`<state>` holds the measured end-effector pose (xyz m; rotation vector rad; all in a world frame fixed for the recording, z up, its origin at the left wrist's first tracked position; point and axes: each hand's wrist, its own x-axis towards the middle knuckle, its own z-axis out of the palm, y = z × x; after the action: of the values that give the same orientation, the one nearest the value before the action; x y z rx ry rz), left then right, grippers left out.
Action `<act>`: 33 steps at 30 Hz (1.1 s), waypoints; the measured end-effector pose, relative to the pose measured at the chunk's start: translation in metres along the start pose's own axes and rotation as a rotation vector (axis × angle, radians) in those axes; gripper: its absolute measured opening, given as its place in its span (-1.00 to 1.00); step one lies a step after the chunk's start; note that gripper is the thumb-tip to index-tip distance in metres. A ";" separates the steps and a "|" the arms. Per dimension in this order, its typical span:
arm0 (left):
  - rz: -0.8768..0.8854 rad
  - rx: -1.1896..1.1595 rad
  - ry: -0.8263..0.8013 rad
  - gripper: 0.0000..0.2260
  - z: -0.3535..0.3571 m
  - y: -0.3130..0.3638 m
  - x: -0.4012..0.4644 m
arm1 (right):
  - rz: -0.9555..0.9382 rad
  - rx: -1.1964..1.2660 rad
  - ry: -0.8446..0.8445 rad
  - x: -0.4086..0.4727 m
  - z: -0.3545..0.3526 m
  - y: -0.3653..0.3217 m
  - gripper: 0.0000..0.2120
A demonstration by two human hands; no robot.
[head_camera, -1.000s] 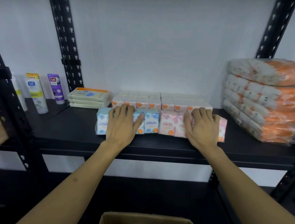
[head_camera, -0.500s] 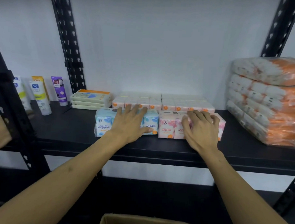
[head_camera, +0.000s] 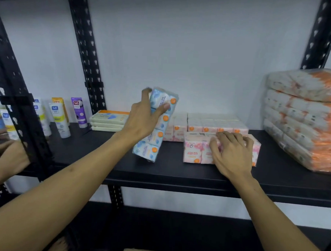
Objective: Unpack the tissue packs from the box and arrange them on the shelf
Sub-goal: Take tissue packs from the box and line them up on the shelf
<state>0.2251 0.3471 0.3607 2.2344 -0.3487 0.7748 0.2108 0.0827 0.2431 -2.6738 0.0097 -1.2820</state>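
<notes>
Two glossy packs [head_camera: 155,125] (film-wrapped) gripped.

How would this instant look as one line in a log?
left hand: grips blue tissue pack, tilted | right hand: rests on pink tissue pack | shelf

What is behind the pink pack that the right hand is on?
Behind the pink pack, under the right hand, a row of orange-dotted packs stands along the wall. Their lower fronts are hidden by it.
</notes>
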 end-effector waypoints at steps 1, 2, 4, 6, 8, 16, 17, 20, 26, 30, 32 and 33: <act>0.050 0.013 -0.023 -0.28 -0.004 -0.002 0.003 | -0.001 0.000 0.000 0.000 0.000 0.000 -0.48; 0.098 0.066 -0.058 -0.21 -0.008 -0.005 0.007 | -0.001 0.001 0.000 0.000 0.000 0.000 -0.48; 0.162 0.310 -0.122 -0.29 -0.020 -0.007 0.015 | 0.001 0.004 -0.002 -0.001 0.000 0.000 -0.48; 0.188 0.577 -0.167 -0.41 -0.032 -0.007 0.020 | 0.001 0.010 -0.006 -0.001 0.000 0.001 -0.48; 0.215 0.623 -0.213 -0.32 -0.041 -0.012 0.021 | -0.004 0.013 -0.002 -0.001 0.000 0.001 -0.49; 0.156 0.320 -0.010 -0.15 -0.042 -0.032 0.005 | 0.017 0.055 0.009 -0.003 -0.001 -0.001 -0.43; 0.122 0.271 0.056 -0.16 -0.040 -0.036 0.001 | 0.019 0.046 -0.014 -0.003 -0.002 -0.001 -0.38; 0.018 0.092 0.162 -0.19 -0.035 -0.057 -0.015 | 0.026 0.034 -0.151 -0.001 -0.008 -0.003 -0.19; -0.239 -0.080 0.130 -0.17 -0.009 -0.087 -0.055 | 0.010 -0.011 -0.264 0.001 -0.008 0.001 -0.06; -0.395 -0.092 0.073 -0.13 0.003 -0.094 -0.071 | -0.007 -0.014 -0.184 0.000 -0.004 0.003 -0.18; -0.417 -0.100 0.051 -0.12 0.004 -0.095 -0.072 | -0.018 -0.011 -0.117 -0.001 -0.002 0.003 -0.24; -0.424 -0.100 0.041 -0.11 0.004 -0.095 -0.071 | -0.025 -0.023 -0.092 -0.001 -0.001 0.003 -0.27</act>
<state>0.2152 0.4111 0.2609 2.0929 0.1046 0.5596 0.2092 0.0797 0.2422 -2.7583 -0.0208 -1.1716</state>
